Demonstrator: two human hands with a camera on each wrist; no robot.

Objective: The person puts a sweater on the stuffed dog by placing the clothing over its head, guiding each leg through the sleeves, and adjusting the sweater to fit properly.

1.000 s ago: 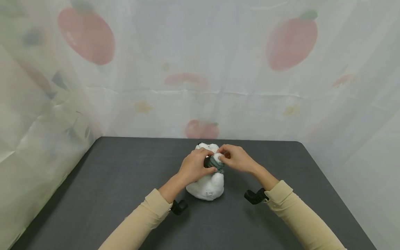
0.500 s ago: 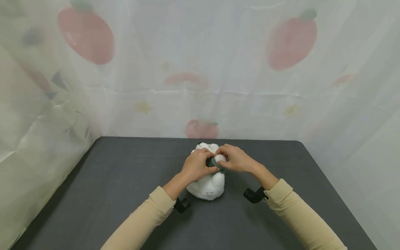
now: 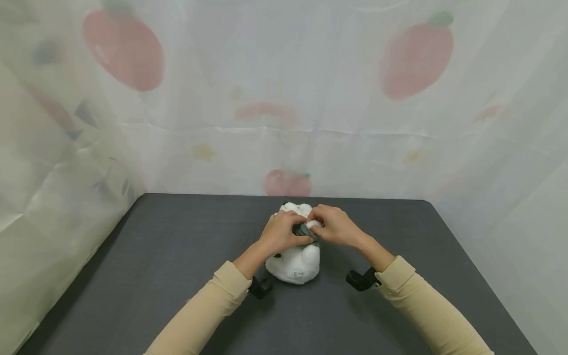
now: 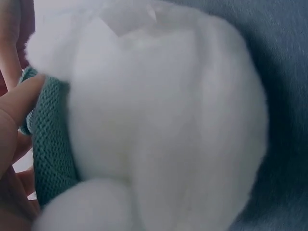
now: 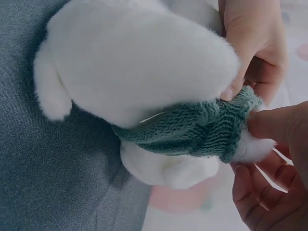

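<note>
Since the earlier frames the hands have drawn closer together over the toy, and the green knit between them shows less. The white plush toy (image 3: 294, 261) sits on the dark grey table (image 3: 155, 276), near its far middle, in front of a sheer curtain (image 3: 284, 98) printed with red fruit. The left hand (image 3: 278, 234) grips the green knitted sleeve (image 5: 202, 130) at the toy's top, fingers (image 4: 17, 103) curled and pressed onto the knit. The right hand (image 3: 335, 227) pinches the toy's white paw (image 5: 252, 147) poking out of the sleeve's cuff, thumb and fingers clamped on it. Both arms wear beige sleeves (image 3: 426, 310).
</note>
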